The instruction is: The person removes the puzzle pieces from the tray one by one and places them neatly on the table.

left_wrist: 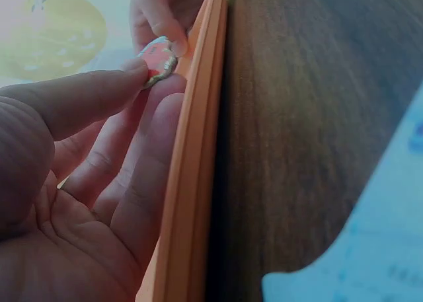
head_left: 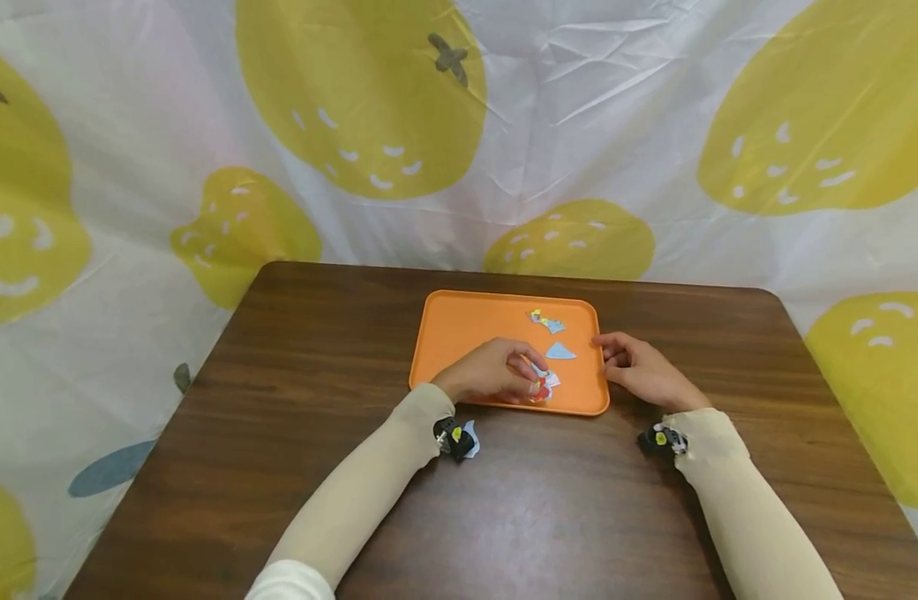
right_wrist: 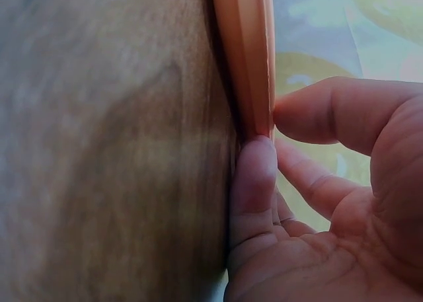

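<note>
My left hand [head_left: 496, 371] is over the lower right part of an orange tray [head_left: 459, 321]. Thumb and fingers pinch a small cut-out piece [head_left: 541, 390] with red and white print; the left wrist view shows the thumb on the red piece [left_wrist: 157, 63]. At the tray's right side, my right hand [head_left: 639, 367] grips the rim [right_wrist: 248, 64] between thumb and fingertips. A plain light-blue piece [head_left: 560, 351] lies on the tray between the hands, with a yellow and blue piece [head_left: 546, 322] farther back.
The tray lies on a dark brown wooden table [head_left: 338, 350]. Beside my left wrist, another light-blue piece [head_left: 471, 439] lies on the tabletop, large in the left wrist view's lower right corner. A white curtain with yellow fruit print [head_left: 579, 108] hangs behind the table.
</note>
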Demonstrator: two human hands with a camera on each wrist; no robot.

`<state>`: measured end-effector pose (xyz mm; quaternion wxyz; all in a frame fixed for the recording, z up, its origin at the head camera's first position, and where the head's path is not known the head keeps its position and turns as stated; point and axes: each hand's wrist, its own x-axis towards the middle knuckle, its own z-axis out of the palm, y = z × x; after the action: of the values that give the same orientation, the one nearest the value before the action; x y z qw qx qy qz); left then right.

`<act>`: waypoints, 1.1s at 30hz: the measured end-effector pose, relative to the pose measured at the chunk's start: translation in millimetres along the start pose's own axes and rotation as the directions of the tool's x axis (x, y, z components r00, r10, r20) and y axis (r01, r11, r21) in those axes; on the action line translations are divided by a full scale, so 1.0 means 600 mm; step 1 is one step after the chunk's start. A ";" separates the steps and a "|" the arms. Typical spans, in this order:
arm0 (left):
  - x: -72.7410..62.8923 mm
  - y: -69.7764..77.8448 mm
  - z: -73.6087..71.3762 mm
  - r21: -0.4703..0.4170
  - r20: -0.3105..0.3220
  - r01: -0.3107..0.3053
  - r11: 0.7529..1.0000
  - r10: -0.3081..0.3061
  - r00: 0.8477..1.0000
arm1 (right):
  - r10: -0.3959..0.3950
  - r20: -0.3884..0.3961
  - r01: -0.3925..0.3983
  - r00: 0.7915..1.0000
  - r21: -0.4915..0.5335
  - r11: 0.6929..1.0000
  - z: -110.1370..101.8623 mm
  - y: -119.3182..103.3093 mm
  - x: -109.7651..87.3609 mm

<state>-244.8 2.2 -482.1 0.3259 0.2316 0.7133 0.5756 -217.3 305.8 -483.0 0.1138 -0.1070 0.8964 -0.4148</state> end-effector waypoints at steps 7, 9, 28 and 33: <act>-0.011 0.006 -0.011 0.034 -0.017 -0.009 0.999 0.010 1.000 | 0.018 0.007 -0.018 1.000 0.002 1.000 -0.001 0.003 0.001; -0.015 0.009 -0.013 0.046 -0.020 -0.007 0.999 0.008 1.000 | 0.013 0.005 -0.013 1.000 -0.002 1.000 -0.002 0.004 0.001; -0.050 0.029 -0.006 -0.008 -0.065 -0.008 1.000 0.007 0.998 | 0.001 0.007 -0.001 1.000 0.000 1.000 -0.005 0.001 0.002; -0.065 0.031 -0.003 -0.057 -0.058 -0.011 0.998 0.008 0.998 | 0.015 0.009 -0.015 1.000 0.015 1.000 -0.003 0.000 0.001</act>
<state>-220.4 -22.0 -456.1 0.3091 0.2087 0.7045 0.6038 -218.6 306.9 -481.9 0.1219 -0.1012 0.8935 -0.4202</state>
